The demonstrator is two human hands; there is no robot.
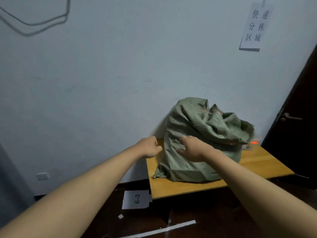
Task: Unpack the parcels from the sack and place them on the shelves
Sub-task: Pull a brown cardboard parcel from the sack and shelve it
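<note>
1. The sack (202, 140) sits crumpled on the counter (257, 162) against the wall (103, 83).
2. Right hand (192, 149), fingers spread, touches the sack; left hand (151, 147) is curled, empty, just beside it.
3. A door (298, 117) stands right; a "6-3" label (136, 199) lies below the counter edge.

A wooden table (257, 162) stands against a pale wall (120, 66). A paper sign (255, 26) with handwritten characters hangs on the wall, upper right. A cable (34, 24) loops across the wall, upper left. A dark door (298, 134) with lever handle (289, 116) stands at right. A "6-3" label (136, 199) and white strip (164, 229) lie on the dark floor (205, 220). A wall socket (42, 176) sits low left.
</note>
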